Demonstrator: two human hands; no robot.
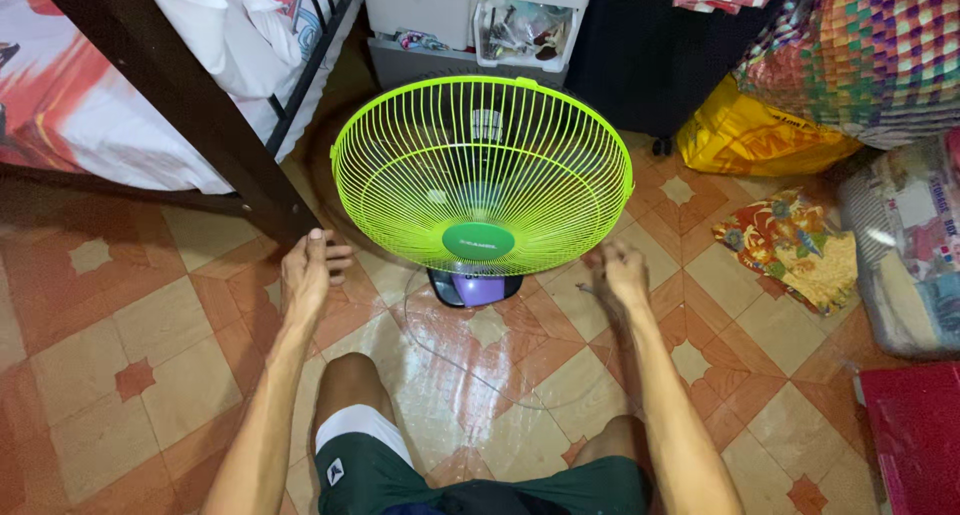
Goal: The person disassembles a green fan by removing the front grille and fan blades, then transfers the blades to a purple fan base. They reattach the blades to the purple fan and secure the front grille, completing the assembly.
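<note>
A round lime-green wire fan guard (482, 175) with a darker green disc at its centre is standing on the tiled floor (120, 345) straight ahead of the person, tilting back slightly so that its domed grille is facing the camera. Just below its lower rim, a small purple and dark fan base (474, 288) is sitting on the tiles, partly hidden by the guard.

The left hand (310, 270) is hovering just beside the guard's lower left rim, fingers loosely curled and gripping nothing; it is not touching the wire. The right hand (620, 273) is hanging near the lower right rim, blurred, and whether its fingers are pinching anything cannot be told. A thin grey cord (470, 370) is looping across the floor between the two forearms, and the person's bare knees are showing at the bottom, above dark green shorts (480, 485).

A dark wooden bed post (190, 105) is slanting down to the left of the guard, with a white patterned bedsheet (100, 95) hanging behind it. Behind the guard, a white plastic drawer unit (470, 20) is standing against the wall. To the right, a yellow plastic bag (750, 135), a flowered cloth (790, 245) and a stack of checked bedding (870, 55) are lying well apart from the hands.
</note>
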